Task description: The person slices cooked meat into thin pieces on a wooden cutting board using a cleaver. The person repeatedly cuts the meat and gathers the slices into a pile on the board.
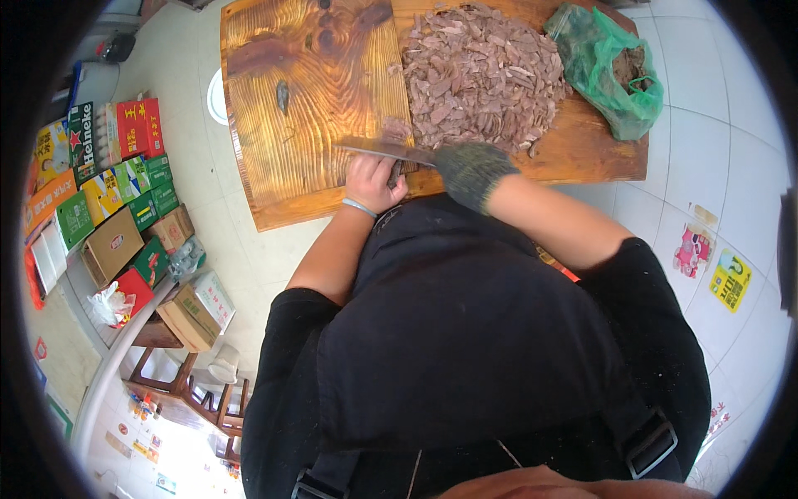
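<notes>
My right hand (477,171), in a dark knitted glove, grips a knife whose flat blade (389,150) points left across the near part of the wooden table (280,199). Close under the blade sits my bare left hand (374,181), a pale bracelet at its wrist. Its fingers press on a dark piece of meat (395,173), mostly hidden by the hand. Beyond the blade lie a few blurred cut slices (396,129). A large heap of sliced brownish-pink meat (486,75) spreads over the table's right half.
At the table's far right, a green plastic bag (598,75) holds brown chunks. A small dark piece (282,96) lies on the left boards. Stacked cartons (115,243) line the floor at left, with wooden stools (187,393) behind them. A tiled wall (704,156) runs along the right.
</notes>
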Available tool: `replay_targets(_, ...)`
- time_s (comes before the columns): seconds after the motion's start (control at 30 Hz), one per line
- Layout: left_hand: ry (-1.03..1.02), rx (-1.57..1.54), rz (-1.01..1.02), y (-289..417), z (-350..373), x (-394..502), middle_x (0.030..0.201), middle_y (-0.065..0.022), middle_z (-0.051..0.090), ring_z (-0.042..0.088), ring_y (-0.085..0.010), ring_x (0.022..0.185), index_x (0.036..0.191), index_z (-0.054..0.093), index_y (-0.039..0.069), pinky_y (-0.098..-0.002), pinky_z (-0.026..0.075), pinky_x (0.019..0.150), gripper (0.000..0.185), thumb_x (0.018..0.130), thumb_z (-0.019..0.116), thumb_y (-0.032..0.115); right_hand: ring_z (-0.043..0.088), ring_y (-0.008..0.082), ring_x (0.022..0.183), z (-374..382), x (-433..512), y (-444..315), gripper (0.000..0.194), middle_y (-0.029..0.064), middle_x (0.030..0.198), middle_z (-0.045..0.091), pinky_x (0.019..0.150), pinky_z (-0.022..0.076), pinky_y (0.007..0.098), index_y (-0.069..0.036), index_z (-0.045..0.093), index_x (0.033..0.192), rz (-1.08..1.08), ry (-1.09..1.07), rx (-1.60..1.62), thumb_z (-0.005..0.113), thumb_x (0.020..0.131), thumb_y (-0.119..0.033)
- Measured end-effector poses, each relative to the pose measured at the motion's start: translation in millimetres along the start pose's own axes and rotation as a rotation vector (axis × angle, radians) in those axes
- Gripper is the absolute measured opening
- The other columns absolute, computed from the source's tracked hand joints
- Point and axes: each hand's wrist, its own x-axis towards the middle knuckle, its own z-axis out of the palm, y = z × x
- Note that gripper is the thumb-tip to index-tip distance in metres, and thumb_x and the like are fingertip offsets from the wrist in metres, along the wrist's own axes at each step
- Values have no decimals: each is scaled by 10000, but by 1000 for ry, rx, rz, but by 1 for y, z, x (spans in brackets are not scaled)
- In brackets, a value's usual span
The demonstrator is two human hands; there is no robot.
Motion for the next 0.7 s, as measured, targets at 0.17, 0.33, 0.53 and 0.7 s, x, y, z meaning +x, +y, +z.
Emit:
replay_targets(0.17, -12, -1, -23, 3, -4, 7, 1026, -144, 654, 633, -358, 971, 1044, 689, 31, -467, 524, 875, 400, 694, 724, 222, 719, 389, 918, 9, -22, 13, 243, 248, 960, 718, 817, 554, 525, -21, 668, 1052, 111, -79, 15, 496, 931, -142)
replay_targets(0.33, -87, -117, -33, 2, -14, 10, 1065, -106, 657, 629, -329, 1005, 1065, 694, 34, -437, 532, 900, 416, 668, 740, 149, 710, 392, 974, 43, 21, 39, 274, 230, 1027, 726, 857, 557, 507, -15, 697, 1088, 204, 42, 112, 531, 938, -173)
replay_targets(0.53, -130, -74, -14, 7, -26, 13, 1107, -117, 652, 624, -329, 1042, 1146, 693, 37, -449, 525, 887, 452, 709, 757, 134, 708, 399, 957, 16, -3, 65, 266, 244, 1003, 720, 858, 548, 518, -36, 695, 1099, 252, 45, 73, 527, 943, -171)
replay_targets(0.7, -167, -88, -3, 8, -15, 13, 1109, -127, 665, 634, -339, 1032, 1141, 703, 47, -459, 524, 891, 455, 710, 753, 183, 719, 388, 961, 3, -12, 31, 262, 225, 1012, 731, 830, 554, 522, -38, 692, 1103, 91, -90, -65, 518, 945, -153)
